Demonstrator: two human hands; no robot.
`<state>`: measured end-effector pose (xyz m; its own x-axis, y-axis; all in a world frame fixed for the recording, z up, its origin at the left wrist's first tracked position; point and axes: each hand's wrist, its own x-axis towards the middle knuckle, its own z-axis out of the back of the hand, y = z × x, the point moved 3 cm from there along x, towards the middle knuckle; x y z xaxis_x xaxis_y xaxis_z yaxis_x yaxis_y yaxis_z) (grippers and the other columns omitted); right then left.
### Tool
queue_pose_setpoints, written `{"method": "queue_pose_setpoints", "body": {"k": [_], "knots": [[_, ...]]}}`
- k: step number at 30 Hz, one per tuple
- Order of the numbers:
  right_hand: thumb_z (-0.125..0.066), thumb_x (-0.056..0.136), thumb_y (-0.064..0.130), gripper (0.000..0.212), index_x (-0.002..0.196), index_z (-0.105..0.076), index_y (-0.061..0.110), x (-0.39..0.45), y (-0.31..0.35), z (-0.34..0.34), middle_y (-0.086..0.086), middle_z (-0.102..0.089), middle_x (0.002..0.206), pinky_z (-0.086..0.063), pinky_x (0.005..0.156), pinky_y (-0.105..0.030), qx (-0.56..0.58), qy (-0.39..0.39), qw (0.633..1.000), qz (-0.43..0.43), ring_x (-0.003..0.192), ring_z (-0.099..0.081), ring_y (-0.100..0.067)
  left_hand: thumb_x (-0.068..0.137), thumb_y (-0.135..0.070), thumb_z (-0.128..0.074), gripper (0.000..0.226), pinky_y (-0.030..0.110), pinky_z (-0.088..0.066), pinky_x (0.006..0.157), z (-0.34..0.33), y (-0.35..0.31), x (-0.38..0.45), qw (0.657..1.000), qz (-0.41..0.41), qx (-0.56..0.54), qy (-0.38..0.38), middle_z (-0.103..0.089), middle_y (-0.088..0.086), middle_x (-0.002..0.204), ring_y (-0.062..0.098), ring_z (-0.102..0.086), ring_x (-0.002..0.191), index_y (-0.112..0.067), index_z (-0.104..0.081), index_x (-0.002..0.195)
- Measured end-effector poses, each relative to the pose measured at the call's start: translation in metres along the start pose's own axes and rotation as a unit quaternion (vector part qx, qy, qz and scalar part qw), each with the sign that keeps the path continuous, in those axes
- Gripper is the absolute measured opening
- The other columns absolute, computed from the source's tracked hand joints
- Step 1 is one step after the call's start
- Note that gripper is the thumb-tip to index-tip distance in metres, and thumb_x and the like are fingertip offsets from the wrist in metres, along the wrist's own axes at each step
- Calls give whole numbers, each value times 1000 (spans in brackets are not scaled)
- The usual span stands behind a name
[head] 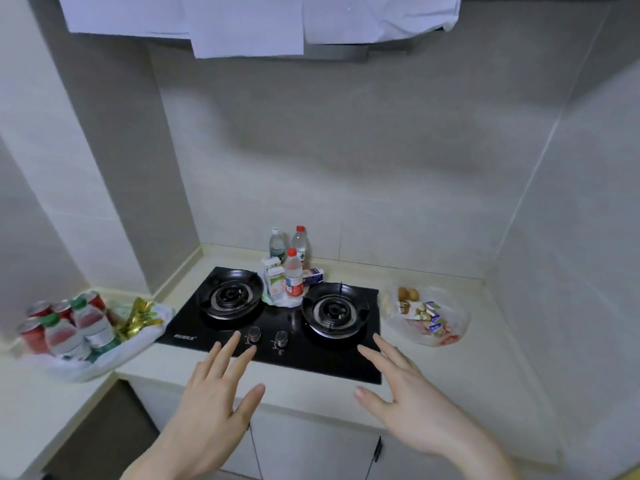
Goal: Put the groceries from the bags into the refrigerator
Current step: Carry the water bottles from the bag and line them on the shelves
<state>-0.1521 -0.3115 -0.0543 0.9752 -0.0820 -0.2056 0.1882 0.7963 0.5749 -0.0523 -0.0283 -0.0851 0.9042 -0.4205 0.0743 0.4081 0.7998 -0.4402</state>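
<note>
Three lots of groceries stand on the counter. At the left, a white bag (138, 344) holds red cans (34, 336), water bottles (91, 323) and a gold packet (138, 318). Between the burners stand water bottles (293, 278) and milk cartons (275, 280) on a white bag. At the right, a clear bag (450, 320) holds snack packets and brown round items (408, 294). My left hand (214, 403) and my right hand (408, 400) hover over the counter's front edge, fingers spread, holding nothing. No refrigerator is in view.
A black two-burner gas hob (277, 358) with two knobs (268, 336) fills the counter's middle. Tiled walls close in the back and both sides. A hood draped in white paper (249, 26) hangs overhead. White cabinet doors (311, 445) lie below the counter.
</note>
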Motion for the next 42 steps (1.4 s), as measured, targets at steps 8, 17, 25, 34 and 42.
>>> {"method": "queue_pose_setpoints", "body": {"k": [8,17,25,34,42], "knots": [[-48,99,60,68,158,-17,48,76,31,-22,31,9,164,-11,128,-31,-8,46,998,35,155,5,0,67,-93,6,103,38,-9,126,10,59,27,997,77,-1,10,14,-25,163,10,10,154,-45,-18,156],[-49,98,62,69,158,-17,49,175,28,-18,29,7,165,-12,126,-29,-11,98,993,71,155,2,-2,89,-75,-19,74,39,-6,127,9,84,78,989,149,8,9,12,-23,165,9,12,154,-44,-17,156],[-51,96,63,70,158,-20,48,260,25,-7,28,5,166,-16,125,-29,-4,140,985,102,155,-6,-3,97,-68,-31,64,38,-9,126,14,93,129,980,192,26,-31,10,-23,164,8,8,154,-45,-19,156],[-50,96,64,71,157,-18,49,326,53,-14,28,5,166,-20,126,-36,-29,146,977,149,156,-7,-5,96,-67,-30,67,45,-15,126,45,173,149,955,283,50,-69,-6,-10,168,21,-6,156,-38,-26,156],[-51,98,59,69,158,-19,46,375,140,-64,25,2,167,-20,123,-30,-53,180,958,215,154,-9,-4,102,-50,-44,61,40,-15,124,91,270,153,931,344,69,-102,-12,-4,169,24,-13,154,-31,-28,157]]}}
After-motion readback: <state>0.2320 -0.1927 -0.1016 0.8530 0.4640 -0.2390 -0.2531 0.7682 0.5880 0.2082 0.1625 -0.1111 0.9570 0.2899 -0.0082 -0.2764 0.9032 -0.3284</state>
